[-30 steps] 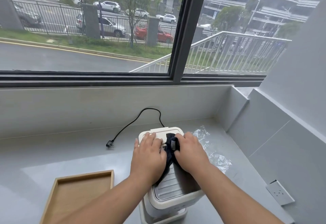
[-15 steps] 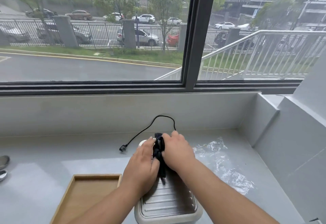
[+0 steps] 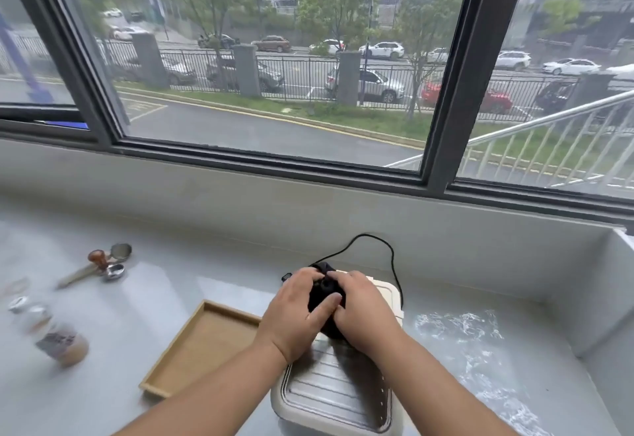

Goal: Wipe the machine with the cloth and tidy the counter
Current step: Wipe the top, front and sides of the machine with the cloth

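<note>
The small dark cloth (image 3: 322, 293) is soft, floppy and probably weighs nothing, so wadding it into a pad makes sense. It's bunched on top of the cream plastic machine with the ribbed metal tray (image 3: 338, 398), toward its back. The left hand (image 3: 295, 315) and right hand (image 3: 363, 312) both curl round it, touching each other; how tightly, can't really tell.

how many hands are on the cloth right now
2. The left hand grips the cloth from its left side and the right hand from its right, both on top of the machine, at its far end.
</note>
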{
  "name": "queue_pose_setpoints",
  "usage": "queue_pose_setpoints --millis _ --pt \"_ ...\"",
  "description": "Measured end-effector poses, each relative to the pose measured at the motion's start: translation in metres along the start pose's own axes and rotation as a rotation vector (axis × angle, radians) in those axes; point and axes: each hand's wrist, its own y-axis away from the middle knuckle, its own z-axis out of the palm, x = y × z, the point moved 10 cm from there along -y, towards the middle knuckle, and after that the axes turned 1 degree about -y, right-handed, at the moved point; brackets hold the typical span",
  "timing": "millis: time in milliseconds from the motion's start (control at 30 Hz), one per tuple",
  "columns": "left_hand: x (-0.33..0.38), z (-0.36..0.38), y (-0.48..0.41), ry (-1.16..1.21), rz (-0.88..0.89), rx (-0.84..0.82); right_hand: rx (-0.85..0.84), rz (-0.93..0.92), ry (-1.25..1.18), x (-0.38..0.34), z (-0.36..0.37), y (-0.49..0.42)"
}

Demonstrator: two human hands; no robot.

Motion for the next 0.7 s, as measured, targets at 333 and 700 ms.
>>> queue_pose_setpoints --millis 333,700 --pt "-0.012 -0.006 -0.001 -0.073 -0.09 0.124 0.23 -0.152 0.125 -0.005 0.003 0.032" --pt "-0.061 0.0 -0.047 0.484 -0.351 -0.077 0.174 -0.031 0.357 -0.002 0.011 0.023"
